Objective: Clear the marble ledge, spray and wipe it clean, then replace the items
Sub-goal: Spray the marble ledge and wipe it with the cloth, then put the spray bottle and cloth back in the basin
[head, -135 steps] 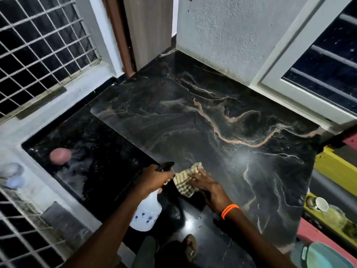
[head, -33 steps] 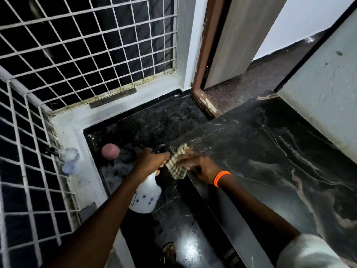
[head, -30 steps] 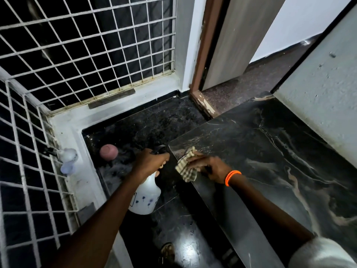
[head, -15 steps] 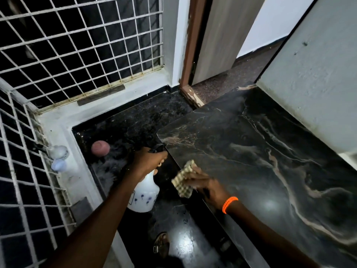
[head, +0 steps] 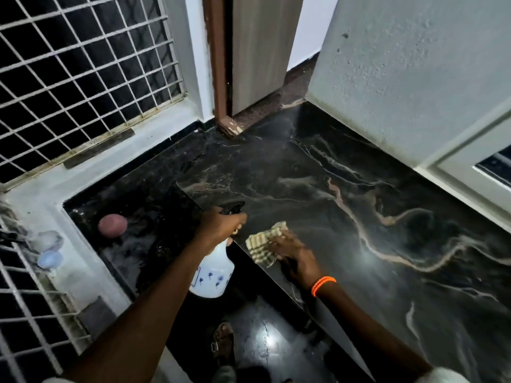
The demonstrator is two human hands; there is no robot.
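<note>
Head view, cloth (head: 261,244) under right fingers (head: 286,240), on ledge (head: 345,175)

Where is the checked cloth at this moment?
Head view: the checked cloth lies at the near edge of the marble ledge, pressed under the right hand, just right of the spray bottle the left hand grips.

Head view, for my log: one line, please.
left hand: grips spray bottle | right hand: presses cloth on marble ledge | step: wiping
</note>
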